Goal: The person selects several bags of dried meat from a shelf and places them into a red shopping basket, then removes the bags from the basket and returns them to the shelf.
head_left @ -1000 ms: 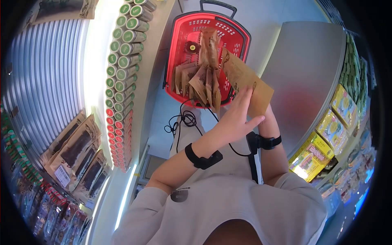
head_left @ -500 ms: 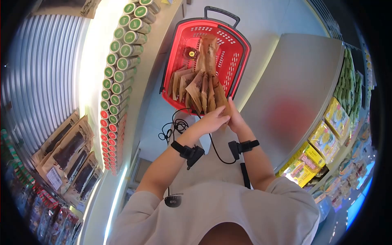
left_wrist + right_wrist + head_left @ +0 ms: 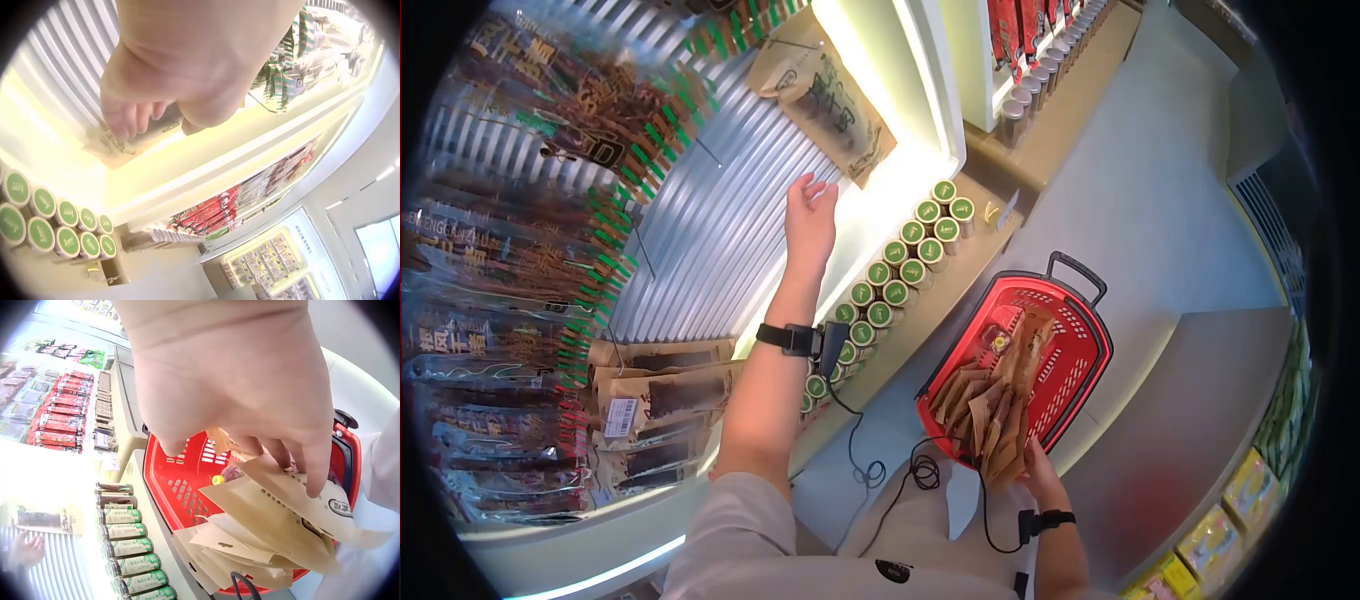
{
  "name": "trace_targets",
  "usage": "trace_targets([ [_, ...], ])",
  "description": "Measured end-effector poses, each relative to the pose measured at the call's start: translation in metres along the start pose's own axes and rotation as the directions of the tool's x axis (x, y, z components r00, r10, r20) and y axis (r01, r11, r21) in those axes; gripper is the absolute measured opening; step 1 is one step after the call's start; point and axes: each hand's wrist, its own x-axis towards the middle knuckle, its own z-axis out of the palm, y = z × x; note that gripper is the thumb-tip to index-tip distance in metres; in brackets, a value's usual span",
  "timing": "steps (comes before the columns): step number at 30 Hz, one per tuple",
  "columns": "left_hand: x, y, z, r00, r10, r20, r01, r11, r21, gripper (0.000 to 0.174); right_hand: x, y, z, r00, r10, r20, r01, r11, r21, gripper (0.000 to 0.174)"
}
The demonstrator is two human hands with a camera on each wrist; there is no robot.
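Note:
In the head view my left hand (image 3: 810,225) is raised at the display wall, fingers loosely bent and nothing in them. Just beyond its fingertips hangs a brown paper packet (image 3: 835,112) with a dark window. The left wrist view shows the fingers overlapping that packet (image 3: 115,147). Low at the right, my right hand (image 3: 1042,472) is at the near end of the red shopping basket (image 3: 1090,345). Its fingers lie along the outermost of several upright kraft-paper packets (image 3: 325,500), thumb held away from it. Another paper packet (image 3: 1030,345) lies lengthwise in the basket.
Rows of green-lidded cans (image 3: 895,290) line the ledge between wall and basket. More paper packets (image 3: 665,395) hang lower left, beside plastic-wrapped goods (image 3: 490,340). A grey counter (image 3: 1180,400) stands right. Black cables (image 3: 925,470) run from the wrist cameras.
Both hands were together on a paper packet, which went down into the basket's near right end. My left hand has since moved up and left to the wall, and the view has swung left.

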Motion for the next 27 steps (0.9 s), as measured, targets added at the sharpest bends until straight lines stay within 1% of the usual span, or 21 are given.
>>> trace_targets([
  [1, 0.017, 0.011, 0.001, 0.999, 0.045, -0.028, -0.045, 0.999, 0.000, 0.056, -0.002, 0.000, 0.000, 0.998, 0.004, -0.058, -0.006, 1.000, -0.031, 0.065],
  [2, 0.040, 0.007, 0.005, 0.998, 0.048, -0.034, -0.048, 0.999, -0.003, 0.056, -0.002, 0.001, -0.001, 0.998, 0.000, -0.056, -0.002, 0.999, -0.037, 0.065],
  [4, 0.077, -0.004, 0.013, 0.970, 0.189, -0.154, -0.190, 0.982, 0.005, 0.058, -0.004, 0.005, -0.003, 0.987, 0.010, -0.158, -0.017, 0.999, -0.041, 0.067],
  [5, 0.080, 0.003, 0.017, 0.970, 0.189, -0.155, -0.190, 0.982, 0.004, 0.058, -0.002, 0.010, -0.007, 0.987, 0.009, -0.158, -0.016, 0.999, -0.042, 0.067],
  [7, 0.087, 0.014, 0.029, 0.994, 0.049, -0.102, -0.061, 0.990, -0.124, 0.044, 0.004, 0.019, -0.016, 0.983, 0.035, -0.182, -0.060, 0.989, -0.133, 0.066],
  [8, 0.101, -0.001, 0.031, 0.994, 0.044, -0.101, -0.057, 0.990, -0.127, 0.044, 0.004, 0.018, -0.016, 0.982, 0.036, -0.187, -0.062, 0.989, -0.134, 0.066],
  [9, 0.115, -0.017, 0.031, 0.993, 0.047, -0.112, -0.046, 0.999, 0.014, 0.035, 0.002, 0.018, -0.014, 0.982, 0.034, -0.187, -0.065, 0.985, -0.158, 0.068],
  [10, 0.116, -0.019, 0.031, 0.991, 0.051, -0.120, -0.032, 0.987, 0.156, 0.027, -0.001, 0.018, -0.012, 0.982, 0.035, -0.187, -0.069, 0.981, -0.181, 0.069],
  [11, 0.115, -0.021, 0.032, 0.992, 0.046, -0.116, -0.028, 0.988, 0.155, 0.027, -0.002, 0.018, -0.009, 0.981, 0.039, -0.191, -0.074, 0.981, -0.178, 0.069],
  [13, 0.112, -0.023, 0.035, 0.974, 0.183, -0.134, -0.125, 0.926, 0.355, 0.019, -0.001, 0.020, -0.006, 0.975, 0.026, -0.222, -0.065, 0.983, -0.169, 0.068],
  [14, 0.108, -0.023, 0.038, 0.975, 0.182, -0.128, -0.126, 0.926, 0.356, 0.019, 0.003, 0.024, -0.009, 0.974, 0.029, -0.224, -0.067, 0.984, -0.164, 0.068],
  [16, 0.098, -0.021, 0.042, 0.976, 0.216, -0.030, -0.207, 0.959, 0.193, 0.016, 0.010, 0.031, -0.010, 0.976, 0.003, -0.220, -0.042, 0.984, -0.176, 0.067],
  [17, 0.092, -0.019, 0.044, 0.975, 0.220, -0.024, -0.211, 0.957, 0.198, 0.016, 0.012, 0.033, -0.009, 0.976, 0.005, -0.216, -0.042, 0.985, -0.169, 0.067],
  [19, 0.077, -0.017, 0.046, 0.957, 0.289, -0.013, -0.282, 0.944, 0.171, 0.014, 0.011, 0.032, -0.007, 0.967, -0.011, -0.254, -0.030, 0.987, -0.159, 0.062],
  [20, 0.071, -0.017, 0.046, 0.957, 0.289, -0.009, -0.284, 0.943, 0.173, 0.014, 0.010, 0.031, -0.006, 0.968, -0.008, -0.252, -0.032, 0.987, -0.155, 0.062],
  [22, 0.057, -0.017, 0.046, 0.940, 0.340, 0.001, -0.332, 0.918, 0.218, 0.015, 0.007, 0.026, -0.007, 0.982, 0.011, -0.189, -0.022, 0.998, -0.057, 0.061],
  [23, 0.048, -0.012, 0.047, 0.941, 0.339, 0.005, -0.332, 0.918, 0.218, 0.015, 0.002, 0.020, -0.003, 0.982, 0.013, -0.190, -0.024, 0.998, -0.054, 0.061],
  [25, 0.028, -0.002, 0.051, 0.915, 0.403, 0.033, -0.402, 0.898, 0.179, 0.014, -0.008, 0.009, 0.003, 0.975, -0.011, -0.222, 0.008, 1.000, -0.016, 0.058],
  [26, 0.018, 0.001, 0.052, 0.915, 0.401, 0.036, -0.401, 0.899, 0.178, 0.014, 0.000, 0.016, -0.005, 0.975, -0.009, -0.224, 0.006, 1.000, -0.013, 0.058],
  [27, 0.007, 0.005, 0.053, 0.907, 0.418, 0.055, -0.420, 0.889, 0.179, 0.014, 0.015, 0.026, -0.017, 0.946, -0.180, -0.270, 0.149, 0.980, -0.134, 0.056],
])
